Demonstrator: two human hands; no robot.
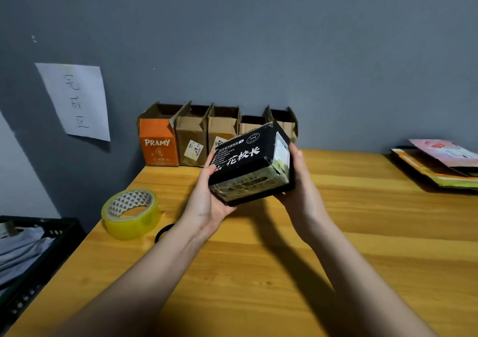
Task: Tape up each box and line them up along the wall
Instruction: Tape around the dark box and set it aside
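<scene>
Currently: black printed cardboard box (249,162) held tilted above the yellow wooden table (336,233), between both hands, in front of the row along the grey wall (258,39)

Left hand (207,202) cups the box's near left corner, thumb curled up onto the printed face; right hand (301,181) clamps the right end, fingers wrapped behind and mostly hidden. Clear tape appears to cover the box's lower face and right end, so taping looks done or nearly so — judgement only. Row at the wall: orange cardboard box marked PRAMY (158,144), then four brown cardboard boxes (191,140) side by side, the rightmost partly hidden. Yellowish roll of clear tape (130,213) lies flat near the table's left edge, apart from both hands. Next move likely: level the box, carry it rightward, set it down against the wall at the row's right end
</scene>
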